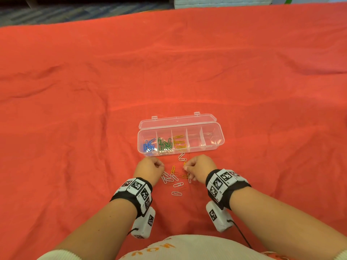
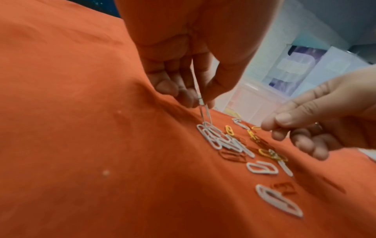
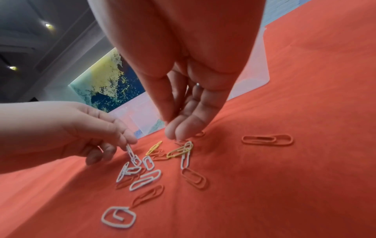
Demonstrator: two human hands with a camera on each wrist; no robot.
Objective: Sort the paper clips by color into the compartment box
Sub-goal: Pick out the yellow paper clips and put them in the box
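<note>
The clear compartment box (image 1: 214, 145) lies open on the red cloth. It holds blue clips (image 1: 148, 145), green clips (image 1: 165, 143) and yellow clips (image 1: 179, 141) in its three left compartments. Loose white, yellow and red paper clips (image 1: 173, 178) lie between my hands. My left hand (image 1: 163, 167) pinches a white clip (image 2: 200, 99) by one end, its lower end in the white heap (image 2: 215, 138). My right hand (image 1: 185, 168) has thumb and forefinger pinched at the cloth on what looks like a red clip (image 3: 181, 142), mostly hidden.
The box lid (image 1: 176, 121) lies folded back behind the box. The two right compartments (image 1: 194, 138) hold nothing. A single red clip (image 3: 266, 140) lies apart to the right. Wrinkled red cloth (image 1: 75, 128) covers the table all around.
</note>
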